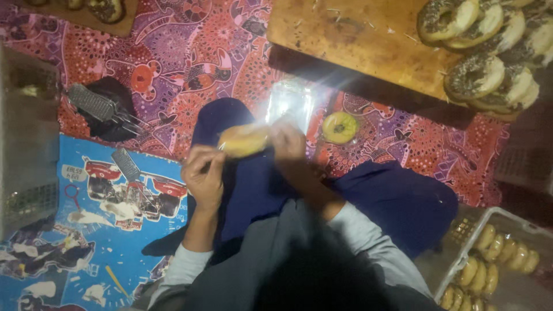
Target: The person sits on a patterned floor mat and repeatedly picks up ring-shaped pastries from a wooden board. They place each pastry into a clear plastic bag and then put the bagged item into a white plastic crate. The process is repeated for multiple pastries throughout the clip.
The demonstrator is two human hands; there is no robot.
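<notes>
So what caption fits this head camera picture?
Two hands hold a plain doughnut over a patterned cloth.

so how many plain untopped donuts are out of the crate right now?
2. One donut is held between the left hand and right hand; another donut lies on the patterned cloth beside them. More may be hidden.
</notes>
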